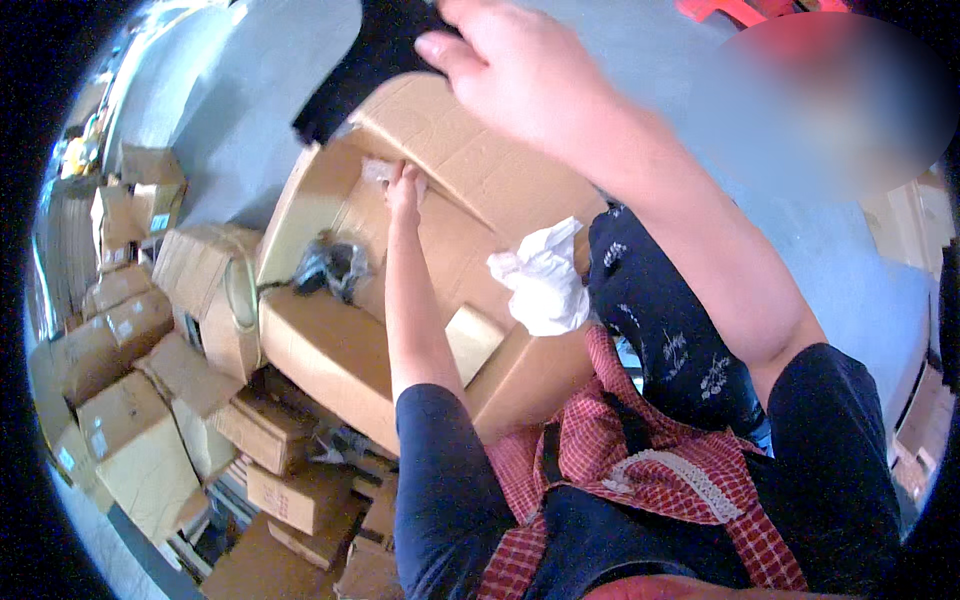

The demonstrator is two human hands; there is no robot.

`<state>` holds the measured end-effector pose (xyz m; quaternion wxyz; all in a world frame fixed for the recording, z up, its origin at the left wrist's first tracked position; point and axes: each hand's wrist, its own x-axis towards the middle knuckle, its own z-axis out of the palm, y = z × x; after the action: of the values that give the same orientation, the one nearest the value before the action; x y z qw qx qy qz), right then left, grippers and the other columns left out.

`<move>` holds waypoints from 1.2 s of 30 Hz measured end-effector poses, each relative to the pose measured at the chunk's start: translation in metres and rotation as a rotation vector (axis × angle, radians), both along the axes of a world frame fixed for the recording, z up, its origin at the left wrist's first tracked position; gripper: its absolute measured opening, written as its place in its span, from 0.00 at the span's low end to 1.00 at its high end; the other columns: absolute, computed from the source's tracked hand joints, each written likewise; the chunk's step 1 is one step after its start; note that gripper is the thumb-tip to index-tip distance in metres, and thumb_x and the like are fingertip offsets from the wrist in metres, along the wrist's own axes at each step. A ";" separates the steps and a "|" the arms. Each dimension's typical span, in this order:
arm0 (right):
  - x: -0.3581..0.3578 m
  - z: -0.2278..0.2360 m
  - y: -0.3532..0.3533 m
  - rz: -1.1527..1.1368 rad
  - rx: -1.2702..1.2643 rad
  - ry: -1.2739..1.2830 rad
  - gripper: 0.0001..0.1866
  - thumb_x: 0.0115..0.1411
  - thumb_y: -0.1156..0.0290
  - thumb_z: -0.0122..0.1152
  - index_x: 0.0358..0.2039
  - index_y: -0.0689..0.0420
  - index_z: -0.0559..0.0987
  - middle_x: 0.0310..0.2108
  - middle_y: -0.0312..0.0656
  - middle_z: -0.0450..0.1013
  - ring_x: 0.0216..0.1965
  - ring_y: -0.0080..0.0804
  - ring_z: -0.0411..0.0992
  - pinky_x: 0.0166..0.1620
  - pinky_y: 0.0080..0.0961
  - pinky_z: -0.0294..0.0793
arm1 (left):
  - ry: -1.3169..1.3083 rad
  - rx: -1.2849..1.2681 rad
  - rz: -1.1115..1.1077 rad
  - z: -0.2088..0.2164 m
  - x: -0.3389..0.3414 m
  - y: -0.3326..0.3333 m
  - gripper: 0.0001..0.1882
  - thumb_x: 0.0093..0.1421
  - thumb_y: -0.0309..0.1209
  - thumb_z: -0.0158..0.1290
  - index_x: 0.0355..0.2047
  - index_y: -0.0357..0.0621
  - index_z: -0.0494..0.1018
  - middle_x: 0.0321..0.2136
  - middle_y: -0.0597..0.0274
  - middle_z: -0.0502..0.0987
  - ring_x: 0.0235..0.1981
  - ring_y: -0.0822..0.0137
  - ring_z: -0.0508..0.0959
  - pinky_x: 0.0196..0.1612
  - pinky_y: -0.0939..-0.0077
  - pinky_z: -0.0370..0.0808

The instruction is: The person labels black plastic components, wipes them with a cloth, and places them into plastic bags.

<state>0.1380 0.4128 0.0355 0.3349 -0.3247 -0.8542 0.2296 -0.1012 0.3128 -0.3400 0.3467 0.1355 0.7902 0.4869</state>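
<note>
Held up above the far edge of a large open cardboard box (325,330), my right hand (500,60) is closed around a black curved piece (350,75). The piece flares to a broad end at the lower left; its kind is unclear. My left hand (404,188) reaches into the box, its fingers closed on a clear plastic bag (378,171) by the far wall. A clear bag with dark contents (335,268) lies at the box's left side. White crumpled plastic (545,278) hangs at the right side, and a pale flat piece (473,340) rests at the near side.
Stacked cardboard boxes (135,430) fill the left and lower left. An upright open carton (205,290) stands beside the large box. Grey floor (250,110) stretches beyond. A blurred area (840,110) and red objects (735,10) are at the upper right.
</note>
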 end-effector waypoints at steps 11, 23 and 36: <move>0.032 -0.003 0.025 -0.006 -0.106 0.192 0.09 0.59 0.69 0.53 0.28 0.64 0.71 0.27 0.61 0.72 0.33 0.60 0.72 0.37 0.50 0.71 | -0.180 0.575 -0.093 0.229 0.015 -0.050 0.14 0.61 0.34 0.50 0.43 0.40 0.77 0.39 0.58 0.78 0.40 0.65 0.76 0.44 0.69 0.71; -0.023 -0.017 -0.013 0.156 -0.181 0.186 0.15 0.58 0.63 0.55 0.29 0.64 0.77 0.27 0.59 0.75 0.34 0.59 0.74 0.40 0.49 0.72 | -0.231 0.726 0.169 0.352 0.059 -0.267 0.22 0.60 0.38 0.53 0.49 0.34 0.72 0.45 0.51 0.77 0.47 0.62 0.75 0.53 0.63 0.71; -0.053 -0.015 -0.094 0.657 -0.839 0.179 0.15 0.59 0.63 0.53 0.35 0.63 0.77 0.28 0.51 0.77 0.27 0.46 0.78 0.34 0.40 0.77 | -0.303 0.611 0.249 0.296 0.083 -0.313 0.15 0.60 0.29 0.52 0.46 0.33 0.73 0.46 0.55 0.75 0.48 0.63 0.73 0.54 0.68 0.66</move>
<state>0.0854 0.3191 0.0204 0.1583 -0.1258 -0.7139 0.6704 -0.0187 0.0000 -0.0442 0.3415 0.0619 0.5580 0.7537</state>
